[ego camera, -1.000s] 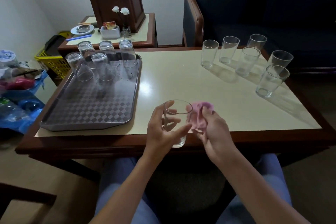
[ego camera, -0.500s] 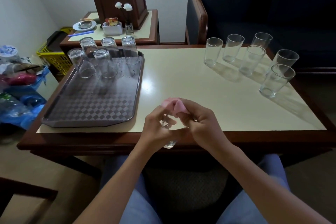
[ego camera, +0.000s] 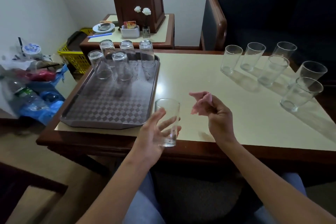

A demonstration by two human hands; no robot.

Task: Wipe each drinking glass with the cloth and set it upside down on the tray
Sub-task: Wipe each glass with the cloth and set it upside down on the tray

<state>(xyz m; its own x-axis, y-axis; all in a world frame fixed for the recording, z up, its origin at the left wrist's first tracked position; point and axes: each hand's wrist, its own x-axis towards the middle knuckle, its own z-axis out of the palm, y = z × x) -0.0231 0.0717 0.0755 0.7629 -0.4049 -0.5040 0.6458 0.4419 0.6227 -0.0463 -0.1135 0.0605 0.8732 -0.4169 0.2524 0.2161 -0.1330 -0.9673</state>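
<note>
My left hand (ego camera: pixel 153 132) grips a clear drinking glass (ego camera: pixel 168 114), upright, over the table's front edge just right of the tray. My right hand (ego camera: pixel 219 118) holds a crumpled pink cloth (ego camera: pixel 201 100) a short way to the right of the glass, apart from it. The checkered brown tray (ego camera: pixel 109 107) lies at the table's left, with several glasses (ego camera: pixel 120 65) standing upside down at its far end. Several more glasses (ego camera: pixel 272 70) stand upright at the table's right.
The cream table top (ego camera: pixel 200 78) has a dark wooden edge. A side table (ego camera: pixel 163 29) with a saucer, a holder and a flower vase stands behind. A dark armchair (ego camera: pixel 254 9) is at the back right. Bottles and bags (ego camera: pixel 32 85) and a yellow basket (ego camera: pixel 74 58) sit at the left.
The cloth came out of the glass: my right hand drew away to the right with it. My left hand shifted the glass slightly left, toward the tray.
</note>
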